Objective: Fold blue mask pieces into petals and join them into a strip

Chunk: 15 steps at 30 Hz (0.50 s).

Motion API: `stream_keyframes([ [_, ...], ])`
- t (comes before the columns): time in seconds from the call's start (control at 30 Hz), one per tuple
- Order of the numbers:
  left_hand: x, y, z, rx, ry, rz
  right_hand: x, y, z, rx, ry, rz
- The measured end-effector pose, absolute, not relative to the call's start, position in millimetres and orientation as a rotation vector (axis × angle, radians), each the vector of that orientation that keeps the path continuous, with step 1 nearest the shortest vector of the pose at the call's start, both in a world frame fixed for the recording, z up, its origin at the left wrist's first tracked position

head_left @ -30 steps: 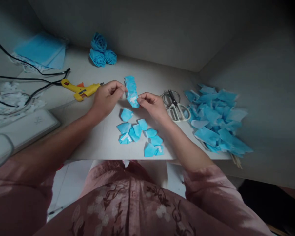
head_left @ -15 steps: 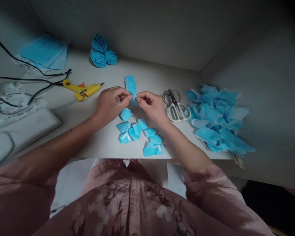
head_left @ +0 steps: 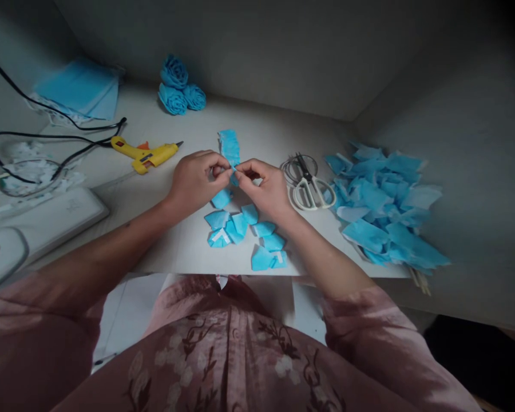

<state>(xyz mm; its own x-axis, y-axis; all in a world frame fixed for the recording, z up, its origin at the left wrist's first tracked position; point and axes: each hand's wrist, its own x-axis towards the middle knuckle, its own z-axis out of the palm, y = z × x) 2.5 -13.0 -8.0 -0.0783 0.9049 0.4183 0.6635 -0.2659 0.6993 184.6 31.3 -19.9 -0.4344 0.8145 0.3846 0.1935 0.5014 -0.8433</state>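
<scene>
Between my two hands is a crinkled blue fabric strip (head_left: 229, 146), its long end pointing away from me. My left hand (head_left: 198, 182) pinches its near end from the left with thumb and fingertips. From the right, my right hand (head_left: 262, 184) pinches the same end, its fingertips almost meeting the left ones. The exact fold under the fingertips is hidden. Just below my hands, several small cut blue petal-shaped pieces (head_left: 237, 227) lie loosely on the white table (head_left: 180, 252); one sits partly behind my left fingers.
A yellow glue gun (head_left: 148, 157) with a black cord lies left. White-handled scissors (head_left: 311, 191) and a wire coil (head_left: 288, 171) lie right, beside a heap of blue pieces (head_left: 381, 197). Three blue fabric roses (head_left: 174, 98) and stacked blue masks (head_left: 79, 88) stand at the back. A white device (head_left: 64, 220) is at left.
My fingertips have shifted slightly on the strip's near end, drawing closer together. The whole view has moved a little; the other things lie as before.
</scene>
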Motion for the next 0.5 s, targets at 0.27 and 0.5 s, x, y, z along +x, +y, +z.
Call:
stream_keyframes([
  [0.27,2.8,-14.6,-8.3,1.907,1.678,1.261,184.2,31.4,-18.7,-0.852,-1.919,0.932],
  [0.5,0.6,-12.5,-14.3,2.000,1.671,1.278,184.1,34.3,-22.5,-0.807,-1.944,0.880],
])
